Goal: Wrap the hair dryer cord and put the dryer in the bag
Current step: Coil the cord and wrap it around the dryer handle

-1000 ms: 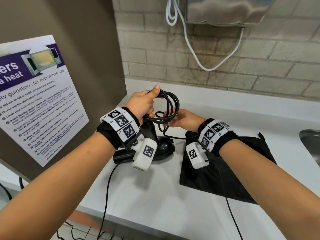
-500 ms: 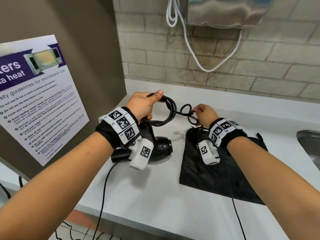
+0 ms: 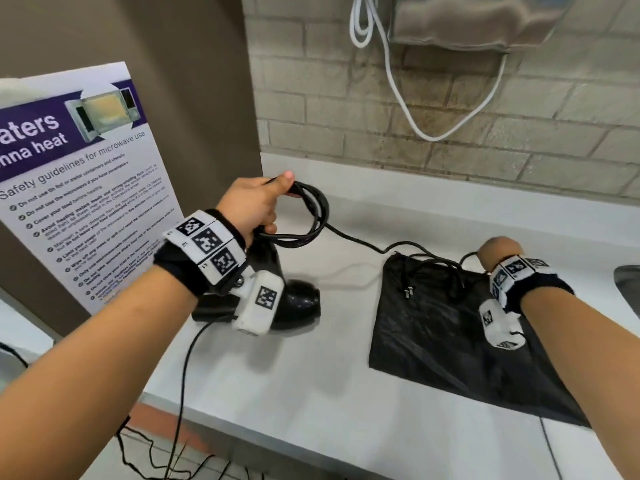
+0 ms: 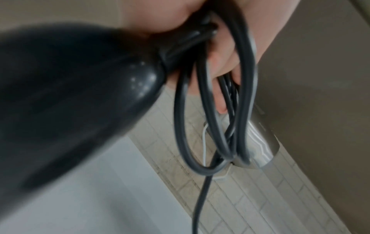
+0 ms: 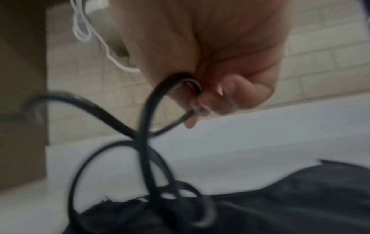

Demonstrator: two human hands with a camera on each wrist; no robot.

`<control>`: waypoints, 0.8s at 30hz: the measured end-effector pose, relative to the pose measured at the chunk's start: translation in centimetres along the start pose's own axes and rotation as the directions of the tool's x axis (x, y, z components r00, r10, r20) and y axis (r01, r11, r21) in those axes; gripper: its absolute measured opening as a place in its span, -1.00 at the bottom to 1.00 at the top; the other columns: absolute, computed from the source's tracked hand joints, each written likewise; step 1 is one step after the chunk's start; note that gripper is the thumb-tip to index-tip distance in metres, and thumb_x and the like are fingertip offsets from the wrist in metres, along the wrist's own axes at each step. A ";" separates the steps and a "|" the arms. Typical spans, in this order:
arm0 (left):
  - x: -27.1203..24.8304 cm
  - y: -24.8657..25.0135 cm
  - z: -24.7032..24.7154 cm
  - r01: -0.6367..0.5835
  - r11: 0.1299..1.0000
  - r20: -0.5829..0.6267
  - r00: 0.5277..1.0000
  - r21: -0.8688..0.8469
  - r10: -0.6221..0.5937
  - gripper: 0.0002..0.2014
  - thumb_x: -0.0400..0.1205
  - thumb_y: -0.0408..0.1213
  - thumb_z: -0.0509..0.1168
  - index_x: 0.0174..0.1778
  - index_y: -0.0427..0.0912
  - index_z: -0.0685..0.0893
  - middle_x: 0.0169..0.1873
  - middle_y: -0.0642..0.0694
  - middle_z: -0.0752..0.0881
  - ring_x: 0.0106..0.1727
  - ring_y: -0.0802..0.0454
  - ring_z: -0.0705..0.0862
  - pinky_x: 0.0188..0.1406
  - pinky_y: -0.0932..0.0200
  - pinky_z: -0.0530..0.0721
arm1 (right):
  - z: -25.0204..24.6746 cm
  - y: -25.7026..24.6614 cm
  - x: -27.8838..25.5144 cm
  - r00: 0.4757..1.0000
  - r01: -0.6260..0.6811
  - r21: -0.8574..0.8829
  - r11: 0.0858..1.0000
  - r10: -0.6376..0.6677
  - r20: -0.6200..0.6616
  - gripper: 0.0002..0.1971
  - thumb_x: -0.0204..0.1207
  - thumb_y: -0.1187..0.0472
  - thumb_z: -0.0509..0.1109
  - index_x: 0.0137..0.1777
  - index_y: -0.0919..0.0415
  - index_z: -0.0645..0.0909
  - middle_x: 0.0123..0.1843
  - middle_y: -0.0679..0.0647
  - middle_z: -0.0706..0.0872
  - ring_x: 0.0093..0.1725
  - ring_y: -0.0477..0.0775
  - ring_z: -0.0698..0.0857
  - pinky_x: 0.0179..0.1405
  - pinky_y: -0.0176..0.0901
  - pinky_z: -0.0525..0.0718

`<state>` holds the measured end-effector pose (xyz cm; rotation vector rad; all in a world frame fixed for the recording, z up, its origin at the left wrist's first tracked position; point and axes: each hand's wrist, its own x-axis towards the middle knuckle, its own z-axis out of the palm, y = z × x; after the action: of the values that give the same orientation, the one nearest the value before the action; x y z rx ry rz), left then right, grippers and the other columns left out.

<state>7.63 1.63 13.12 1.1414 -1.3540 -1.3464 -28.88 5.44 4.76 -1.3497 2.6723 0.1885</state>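
My left hand (image 3: 258, 206) grips the coiled loops of the black cord (image 3: 311, 216) together with the end of the hair dryer's handle, above the white counter. The glossy black hair dryer (image 3: 294, 303) hangs below that hand, partly hidden by my wrist camera; in the left wrist view its body (image 4: 80, 98) fills the left side beside the cord loops (image 4: 210, 110). My right hand (image 3: 498, 252) pinches a stretch of cord (image 5: 172, 101) above the far edge of the flat black bag (image 3: 450, 348). Loose cord and the plug (image 3: 408, 292) lie on the bag.
The white counter (image 3: 311, 393) runs to a brick wall. A brown panel with a microwave safety poster (image 3: 79, 188) stands at the left. A metal dispenser with a white cable (image 3: 391, 74) hangs on the wall. A sink rim (image 3: 628, 289) shows at the right edge.
My right hand has pulled away to the right with the cord, drawing a length taut from the coil. The left hand has kept its grip on the coil and dryer.
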 end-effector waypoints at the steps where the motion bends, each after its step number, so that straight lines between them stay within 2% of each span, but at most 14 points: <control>1: -0.1 0.1 0.7 -0.002 1.000 0.011 1.000 -0.004 0.002 -0.66 0.65 -0.10 0.26 -0.43 -0.10 0.69 -0.73 0.12 0.16 -0.75 0.21 0.13 -0.73 0.40 0.23 | -0.1 -1.0 0.4 0.999 0.029 0.061 0.998 -0.028 -0.025 -0.69 0.62 0.31 0.12 0.21 0.43 0.59 0.30 0.34 0.62 0.29 0.30 0.59 0.22 -0.02 0.55; 4: 0.0 0.3 2.4 0.000 1.000 0.035 0.999 -0.014 0.000 -0.71 0.64 -0.08 0.27 -0.34 -0.14 0.67 -0.74 0.12 0.16 -0.74 0.20 0.13 -0.73 0.40 0.25 | -1.0 -4.6 -0.1 0.975 0.191 0.162 0.968 -0.169 -0.144 -0.71 0.54 0.31 0.20 0.21 0.27 0.62 0.31 0.32 0.57 0.28 0.34 0.57 0.28 0.04 0.53; 6: 0.1 0.4 3.1 0.004 1.000 0.044 0.999 -0.019 -0.003 -0.71 0.64 -0.07 0.28 -0.33 -0.14 0.67 -0.73 0.11 0.16 -0.73 0.19 0.14 -0.73 0.39 0.26 | -2.0 -6.9 -1.5 0.910 0.364 0.143 0.921 -0.318 -0.265 -0.66 0.51 0.32 0.24 0.25 0.10 0.60 0.35 0.22 0.51 0.32 0.29 0.53 0.40 0.09 0.40; 8: 0.2 0.6 3.6 0.011 1.000 0.048 0.999 -0.015 -0.010 -0.71 0.64 -0.07 0.27 -0.34 -0.12 0.65 -0.73 0.11 0.16 -0.73 0.19 0.14 -0.72 0.37 0.28 | -3.0 -9.6 -3.1 0.790 0.601 0.236 0.764 -0.522 -0.321 -0.68 0.53 0.36 0.23 0.23 0.13 0.62 0.28 0.19 0.59 0.26 0.20 0.59 0.45 0.10 0.38; 9: 0.3 0.7 3.8 0.012 1.000 0.047 0.999 -0.016 -0.011 -0.70 0.65 -0.07 0.26 -0.36 -0.11 0.63 -0.74 0.11 0.17 -0.73 0.19 0.15 -0.71 0.36 0.29 | -3.7 -10.8 -4.2 0.751 0.658 0.411 0.630 -0.588 -0.300 -0.71 0.56 0.38 0.22 0.22 0.19 0.63 0.20 0.17 0.65 0.16 0.11 0.65 0.43 0.07 0.45; 11: 0.5 0.8 4.1 0.010 1.000 0.043 0.999 -0.026 -0.009 -0.68 0.65 -0.06 0.25 -0.40 -0.10 0.58 -0.75 0.12 0.18 -0.73 0.19 0.16 -0.71 0.35 0.30 | -4.8 -12.4 -6.3 0.705 0.535 0.761 0.367 -0.690 -0.162 -0.73 0.61 0.39 0.20 0.23 0.24 0.61 0.08 0.08 0.68 -0.03 -0.13 0.67 0.29 -0.18 0.58; 12: 0.7 0.8 4.2 0.007 0.999 0.040 0.999 -0.037 -0.006 -0.68 0.65 -0.05 0.26 -0.40 -0.09 0.57 -0.76 0.12 0.18 -0.74 0.19 0.16 -0.71 0.34 0.31 | -5.3 -12.8 -7.3 0.677 0.440 0.846 0.300 -0.730 -0.094 -0.72 0.61 0.40 0.21 0.25 0.20 0.60 0.09 0.02 0.68 0.00 -0.20 0.65 0.22 -0.32 0.58; 13: 0.8 0.8 4.3 0.007 0.999 0.036 0.999 -0.050 -0.005 -0.69 0.64 -0.05 0.26 -0.39 -0.09 0.57 -0.76 0.12 0.18 -0.74 0.18 0.17 -0.71 0.33 0.31 | -5.6 -12.9 -8.0 0.642 0.390 0.881 0.267 -0.765 -0.053 -0.69 0.59 0.42 0.20 0.25 0.15 0.60 0.12 -0.02 0.68 0.07 -0.21 0.63 0.20 -0.34 0.53; 14: 1.0 0.8 4.5 0.007 0.998 0.033 0.999 -0.067 -0.004 -0.69 0.64 -0.05 0.26 -0.39 -0.10 0.57 -0.76 0.12 0.18 -0.74 0.18 0.17 -0.71 0.33 0.30 | -5.7 -13.0 -8.3 0.598 0.373 0.900 0.225 -0.800 -0.048 -0.64 0.56 0.50 0.18 0.23 0.15 0.59 0.16 -0.03 0.67 0.12 -0.19 0.62 0.23 -0.31 0.49; 16: 1.3 0.8 4.9 0.008 0.997 0.034 0.999 -0.083 -0.005 -0.69 0.64 -0.04 0.26 -0.37 -0.11 0.59 -0.76 0.11 0.18 -0.74 0.18 0.17 -0.72 0.34 0.30 | -5.6 -13.0 -8.6 0.533 0.387 0.911 0.144 -0.841 -0.094 -0.58 0.46 0.63 0.15 0.22 0.25 0.53 0.13 0.05 0.66 0.07 -0.20 0.66 0.22 -0.33 0.53; 19: 1.9 1.0 5.5 -0.003 0.998 0.055 0.998 -0.065 0.007 -0.66 0.64 -0.03 0.26 -0.40 -0.13 0.55 -0.77 0.11 0.17 -0.75 0.18 0.17 -0.74 0.36 0.30 | -5.1 -12.9 -8.0 0.583 0.446 0.877 0.181 -0.801 -0.131 -0.73 0.45 0.55 0.29 0.13 0.36 0.57 -0.09 -0.01 0.71 -0.12 -0.28 0.69 0.12 -0.42 0.56; 20: 2.1 1.0 5.6 -0.005 0.998 0.072 0.997 -0.056 0.009 -0.65 0.64 -0.03 0.26 -0.40 -0.15 0.53 -0.77 0.12 0.17 -0.75 0.18 0.17 -0.74 0.36 0.30 | -5.0 -12.8 -7.6 0.596 0.420 0.891 0.171 -0.792 -0.129 -0.79 0.49 0.56 0.25 0.03 0.35 0.59 -0.18 -0.03 0.74 -0.16 -0.22 0.70 0.09 -0.40 0.59; 22: 2.3 0.9 5.6 0.004 0.999 0.117 0.993 -0.042 0.001 -0.64 0.64 -0.02 0.25 -0.40 -0.16 0.57 -0.75 0.11 0.15 -0.75 0.19 0.15 -0.74 0.37 0.29 | -4.6 -12.5 -7.4 0.612 0.298 0.949 0.098 -0.783 -0.112 -0.75 0.54 0.57 0.15 -0.18 0.28 0.58 -0.41 -0.06 0.72 -0.33 -0.11 0.68 -0.09 -0.36 0.64; 24: 2.3 0.7 5.3 0.018 1.000 0.180 0.983 -0.013 -0.015 -0.63 0.65 -0.01 0.22 -0.35 -0.20 0.64 -0.76 0.11 0.14 -0.74 0.19 0.13 -0.73 0.38 0.29 | -4.4 -12.2 -7.2 0.633 0.253 0.964 0.080 -0.767 -0.103 -0.79 0.58 0.41 0.19 -0.28 0.26 0.51 -0.56 -0.12 0.55 -0.46 -0.08 0.49 -0.29 -0.30 0.48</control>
<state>1.94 0.32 13.67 1.0431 -1.4634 -1.4988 -15.11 3.12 9.84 -1.3935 1.1419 -0.9305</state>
